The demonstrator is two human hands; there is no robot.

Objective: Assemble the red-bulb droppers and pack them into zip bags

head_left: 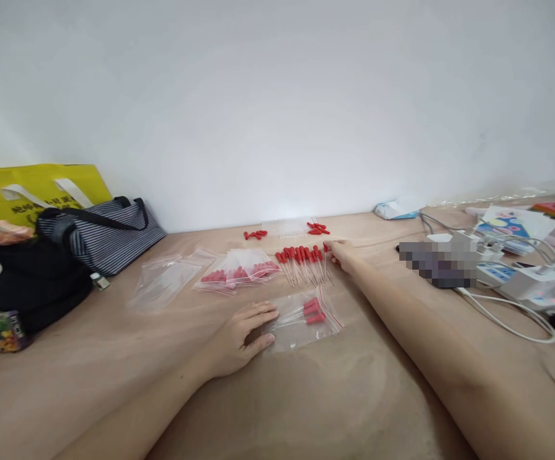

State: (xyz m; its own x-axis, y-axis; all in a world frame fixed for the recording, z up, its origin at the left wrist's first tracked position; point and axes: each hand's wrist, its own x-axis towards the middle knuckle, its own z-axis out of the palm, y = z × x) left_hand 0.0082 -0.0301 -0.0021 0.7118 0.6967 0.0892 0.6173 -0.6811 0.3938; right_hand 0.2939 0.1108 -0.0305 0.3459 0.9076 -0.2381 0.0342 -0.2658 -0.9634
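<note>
A clear zip bag (290, 333) lies in front of me with a few red-bulbed droppers (313, 310) inside, their thin clear tubes pointing left. My left hand (241, 335) rests on the bag's left end, fingers stretched out and apart. Beyond it, several loose droppers (301, 255) lie side by side, red bulbs toward the wall. At the right end of that row my right hand (342, 254) pinches the red bulb of one dropper (326, 246). Filled zip bags (241, 275) overlap left of the row, with red bulbs showing through the plastic.
Flat, clear bags (167, 278) lie farther left. Loose red bulbs (256, 235) and a second group of bulbs (318, 228) sit near the wall, clear tubes (292, 228) between them. A striped bag (109, 233) stands left; a phone (442, 271), chargers and white cables (502, 326) crowd the right.
</note>
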